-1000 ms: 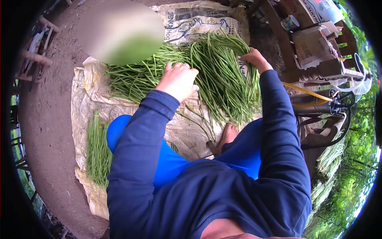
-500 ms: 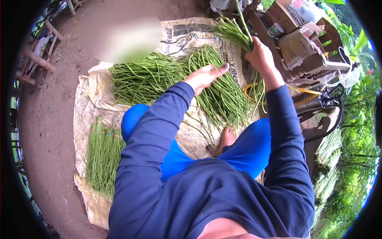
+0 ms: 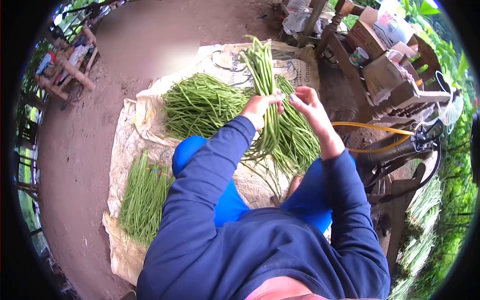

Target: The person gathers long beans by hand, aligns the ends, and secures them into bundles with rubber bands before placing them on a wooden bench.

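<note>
My left hand [image 3: 259,109] is wrapped around a bunch of long green beans [image 3: 261,70], holding it upright over the mat. The beans stick out above and below the fist. Just right of the bunch is my right hand [image 3: 311,111], its thumb stretched toward the bunch and its fingers partly bent; I see nothing in it. Beneath and behind both hands lies a heap of loose long beans [image 3: 297,135]. A second loose heap [image 3: 200,105] lies to the left. Tied bundles of long beans [image 3: 142,197] rest beside my left knee, with coloured bands near one end.
A printed sack mat [image 3: 125,127] covers the dirt floor [image 3: 70,165]. At right stand a wooden bench [image 3: 345,70] with cardboard boxes [image 3: 382,75], and a metal tank [image 3: 385,152] with a yellow hose [image 3: 370,126]. More bundles [image 3: 420,220] lie at far right.
The bunch has come from the upper right to the middle and passed from my right hand into my left. My right hand has moved down and left, off the beans.
</note>
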`<move>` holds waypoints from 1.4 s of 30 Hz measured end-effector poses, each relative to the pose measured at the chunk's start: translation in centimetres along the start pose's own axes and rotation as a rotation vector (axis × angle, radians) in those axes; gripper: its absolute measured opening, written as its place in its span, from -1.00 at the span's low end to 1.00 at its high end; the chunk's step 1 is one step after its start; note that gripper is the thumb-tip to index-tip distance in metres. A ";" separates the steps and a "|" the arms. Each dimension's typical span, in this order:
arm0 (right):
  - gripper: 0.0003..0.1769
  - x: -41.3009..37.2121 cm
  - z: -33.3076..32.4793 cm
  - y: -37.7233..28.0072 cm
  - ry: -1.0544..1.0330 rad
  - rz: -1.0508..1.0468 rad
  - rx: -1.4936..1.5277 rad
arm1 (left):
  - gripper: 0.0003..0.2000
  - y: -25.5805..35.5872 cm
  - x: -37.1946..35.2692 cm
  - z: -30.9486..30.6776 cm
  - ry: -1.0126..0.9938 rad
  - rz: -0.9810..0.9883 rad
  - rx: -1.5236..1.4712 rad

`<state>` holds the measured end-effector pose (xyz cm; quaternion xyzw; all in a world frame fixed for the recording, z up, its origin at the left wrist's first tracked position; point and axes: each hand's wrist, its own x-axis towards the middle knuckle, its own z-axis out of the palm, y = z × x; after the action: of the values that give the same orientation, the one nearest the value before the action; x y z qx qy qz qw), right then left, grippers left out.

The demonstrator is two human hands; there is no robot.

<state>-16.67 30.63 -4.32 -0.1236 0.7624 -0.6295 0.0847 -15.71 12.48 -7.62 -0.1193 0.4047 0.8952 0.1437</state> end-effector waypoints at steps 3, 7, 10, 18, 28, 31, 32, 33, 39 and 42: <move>-0.20 2.3 -0.6 1.2 -0.355 0.035 0.394 | -0.77 0.5 -1.6 0.1 -0.278 -0.051 0.179; -0.39 1.3 2.0 -1.9 -0.303 0.095 0.607 | -0.73 -0.7 -1.8 -0.3 -0.425 -0.205 0.361; -0.62 1.7 3.8 -0.1 -0.181 0.056 0.751 | -0.67 -1.1 -1.2 -1.2 -0.413 -0.394 0.324; -0.62 2.6 4.9 1.6 -0.127 0.153 0.796 | -0.43 0.3 -0.7 -0.9 -0.036 0.351 0.158; -0.55 2.2 6.4 1.6 -0.324 0.097 0.647 | -0.69 3.6 -2.4 -2.6 -0.105 0.181 0.087; -0.69 2.2 6.0 1.4 -0.247 0.145 0.600 | -0.69 4.3 -2.7 -1.2 0.083 0.337 -0.094; -0.76 2.2 5.8 1.2 -0.204 0.169 0.575 | -0.69 4.5 -3.0 -0.9 0.149 0.475 -0.100; -0.81 2.1 5.6 1.0 -0.220 0.140 0.490 | -0.67 4.7 -3.3 -1.2 0.235 0.524 0.011; -0.78 1.4 6.6 0.2 -0.187 0.060 0.510 | -0.60 6.6 -3.7 -1.5 0.163 0.360 0.070; -0.77 1.3 6.7 0.3 -0.168 0.034 0.502 | -0.62 6.3 -3.7 -1.4 0.126 0.376 0.113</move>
<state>-16.08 24.00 -5.87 -0.1376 0.5748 -0.7848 0.1865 -14.34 6.82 -2.91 -0.0893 0.4775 0.8729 -0.0452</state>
